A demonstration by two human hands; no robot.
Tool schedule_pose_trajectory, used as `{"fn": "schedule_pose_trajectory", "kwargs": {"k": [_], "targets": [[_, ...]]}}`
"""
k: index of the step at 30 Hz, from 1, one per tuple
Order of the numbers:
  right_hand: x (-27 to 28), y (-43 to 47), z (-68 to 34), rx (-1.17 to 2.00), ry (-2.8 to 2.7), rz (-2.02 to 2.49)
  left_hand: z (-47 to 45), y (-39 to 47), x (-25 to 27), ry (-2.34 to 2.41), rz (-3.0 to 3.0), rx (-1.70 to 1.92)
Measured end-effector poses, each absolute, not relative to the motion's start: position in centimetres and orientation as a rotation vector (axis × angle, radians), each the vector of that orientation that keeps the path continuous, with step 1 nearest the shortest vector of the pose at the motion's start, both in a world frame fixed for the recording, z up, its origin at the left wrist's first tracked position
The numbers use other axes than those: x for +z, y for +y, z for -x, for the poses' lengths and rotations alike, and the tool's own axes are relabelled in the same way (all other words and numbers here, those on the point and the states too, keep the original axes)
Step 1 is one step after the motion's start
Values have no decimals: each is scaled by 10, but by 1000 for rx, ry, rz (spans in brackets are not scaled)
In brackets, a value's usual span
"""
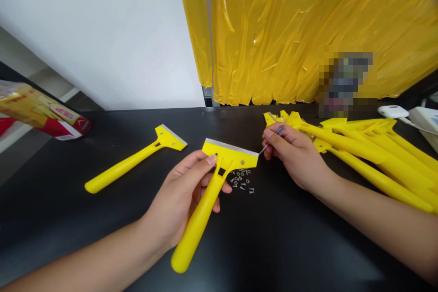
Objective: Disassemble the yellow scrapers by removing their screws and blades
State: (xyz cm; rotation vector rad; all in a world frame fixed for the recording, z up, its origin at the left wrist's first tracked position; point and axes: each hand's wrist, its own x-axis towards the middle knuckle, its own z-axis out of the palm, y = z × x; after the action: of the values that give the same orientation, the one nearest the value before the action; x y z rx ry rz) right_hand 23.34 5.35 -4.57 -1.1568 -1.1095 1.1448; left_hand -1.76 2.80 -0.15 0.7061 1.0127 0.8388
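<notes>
A yellow scraper (198, 223) with a metal blade along its head is in my left hand (188, 182). My thumb presses by a small dark hole in the head; a screw sits near the head's other end. My right hand (290, 150) pinches a small screwdriver (279, 130), its thin shaft pointing down-left to the blade's right corner. I cannot tell whether the tip touches. Small screws and nuts (242, 179) lie loose on the table behind and below the head. Another yellow scraper (133, 162) with a blade lies to the left of my left hand.
Several yellow scrapers (369, 146) are heaped at the right, beside and under my right forearm. A red and gold package (51, 112) stands at the left on the black table (273, 246). White devices (393, 111) lie at the far right. Yellow plastic sheeting (267, 32) hangs behind.
</notes>
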Motion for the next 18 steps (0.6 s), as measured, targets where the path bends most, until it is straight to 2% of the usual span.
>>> {"fn": "schedule_pose_trajectory", "kwargs": {"k": [18], "targets": [[-38, 51, -232, 1206, -1032, 1142, 17, 27, -1, 1000, -773, 809]]}}
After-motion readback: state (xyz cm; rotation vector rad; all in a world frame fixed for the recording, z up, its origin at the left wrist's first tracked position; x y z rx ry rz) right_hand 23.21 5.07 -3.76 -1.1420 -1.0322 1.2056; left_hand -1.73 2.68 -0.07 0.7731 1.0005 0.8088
